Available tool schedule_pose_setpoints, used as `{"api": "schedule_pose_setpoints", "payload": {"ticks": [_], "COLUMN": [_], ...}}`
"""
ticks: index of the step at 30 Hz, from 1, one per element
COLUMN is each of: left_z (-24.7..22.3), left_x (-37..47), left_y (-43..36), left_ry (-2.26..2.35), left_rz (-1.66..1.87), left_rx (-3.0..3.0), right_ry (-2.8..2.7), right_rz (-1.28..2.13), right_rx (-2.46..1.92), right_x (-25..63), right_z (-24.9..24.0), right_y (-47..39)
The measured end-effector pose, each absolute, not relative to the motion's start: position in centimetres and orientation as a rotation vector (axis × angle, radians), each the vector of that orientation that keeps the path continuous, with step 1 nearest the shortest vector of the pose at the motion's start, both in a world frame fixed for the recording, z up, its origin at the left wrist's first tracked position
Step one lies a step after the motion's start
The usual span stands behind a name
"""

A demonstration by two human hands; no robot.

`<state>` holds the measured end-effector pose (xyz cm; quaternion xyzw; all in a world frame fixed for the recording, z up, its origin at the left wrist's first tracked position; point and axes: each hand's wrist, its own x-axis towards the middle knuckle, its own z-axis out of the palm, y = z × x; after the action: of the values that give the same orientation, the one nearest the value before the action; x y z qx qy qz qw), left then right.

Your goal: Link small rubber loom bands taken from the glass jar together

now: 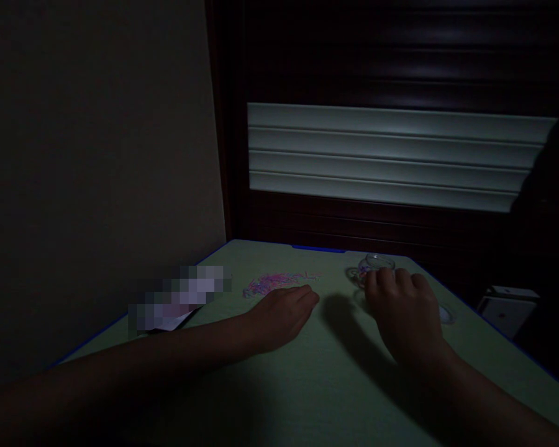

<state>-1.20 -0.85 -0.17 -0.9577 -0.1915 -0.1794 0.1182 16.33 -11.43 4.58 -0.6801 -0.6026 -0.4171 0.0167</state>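
Container: clear round-mouthed jar (pixel 381 263), toward the far right of the worktop (pixel 321 366). Shows a pale rim above the knuckles; lower part hidden. Appears to contain a few coloured bits, seen at the left side; cannot tell whether inside or just behind the glass, nor how full.

Loose stock: pile of thin coloured strands (pixel 274 282), band-like, mostly pink and purple with touches of blue and green. Lies directly on the worktop, left of the jar and well apart from it, thinning to scattered pieces at the right end.

Right hand (pixel 403 307): arched, knuckles up, in front of the jar and overlapping it in view. Fingers bent, tips hidden; cannot tell whether gripping the glass or anything else.

Left hand (pixel 282 318): just on the near side of the pile, palm down, pointing right. Fingers close together, nearly straight; undersides hidden, so cannot tell whether holding a strand.

Whitish round piece (pixel 446 315): beside the right hand, partly covered by it.

White packet or sheet (pixel 168 321): at left edge of worktop, mostly pixelated; print unreadable.

White box (pixel 507 313): beyond the right edge, bearing a small dark central mark, too dim to read.

Surface: pale green, blue-edged. Backdrop: dark panelling with pale slats (pixel 382 158).
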Motion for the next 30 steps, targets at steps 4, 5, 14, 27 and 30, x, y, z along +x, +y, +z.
{"api": "schedule_pose_setpoints", "payload": {"ticks": [4,5,14,27,30], "left_z": [-0.17,-0.17,-0.37,-0.27,-0.3], "left_x": [-1.22,-1.23,-1.33,-1.31,-1.31], "left_y": [-0.81,-0.82,-0.69,-0.74,-0.74], "left_ry": [-0.551,-0.549,-0.536,-0.532,-0.538], "left_rz": [-0.517,-0.516,-0.523,-0.518,-0.52], "left_rx": [-2.799,-2.797,-2.801,-2.815,-2.819], "right_ry": [-1.841,-1.831,-1.769,-1.82,-1.828], "right_rz": [-1.281,-1.29,-1.384,-1.329,-1.363], "right_rx": [-2.186,-2.196,-2.196,-2.216,-2.201], "right_x": [16.67,16.73,16.89,16.92,16.89], "right_z": [4.67,4.65,4.5,4.45,4.37], "right_y": [-11.45,-11.44,-11.31,-11.26,-11.27]}}
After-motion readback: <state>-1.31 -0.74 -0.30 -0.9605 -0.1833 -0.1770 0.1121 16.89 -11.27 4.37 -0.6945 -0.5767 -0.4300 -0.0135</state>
